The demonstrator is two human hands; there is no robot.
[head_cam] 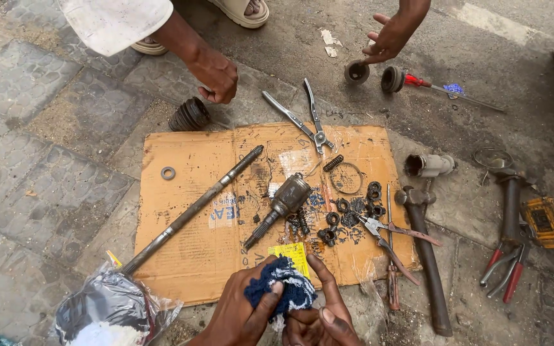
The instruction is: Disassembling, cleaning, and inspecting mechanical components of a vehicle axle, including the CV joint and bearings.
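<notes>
My left hand [242, 311] and my right hand [323, 314] meet at the bottom edge, both closed around a dark blue rag [285, 289]. Whatever the rag wraps is hidden. Just beyond them lies a sheet of brown cardboard [197, 247] with a small yellow packet [292, 255] at its near edge. On the cardboard rest a long steel axle shaft [190, 210], a greasy joint housing with a splined stub [281, 206], a wire ring [346, 178], a spring [333, 163], a flat washer [168, 173] and several small black greasy parts [347, 214].
Another person's hands reach in at the top: one [216, 74] near a black rubber boot [189, 115], one [389, 40] over two dark round parts [357, 72]. Big pliers [308, 122], red-handled pliers [506, 269], a hammer [426, 253], a screwdriver [391, 269] and a plastic bag [107, 311] lie around.
</notes>
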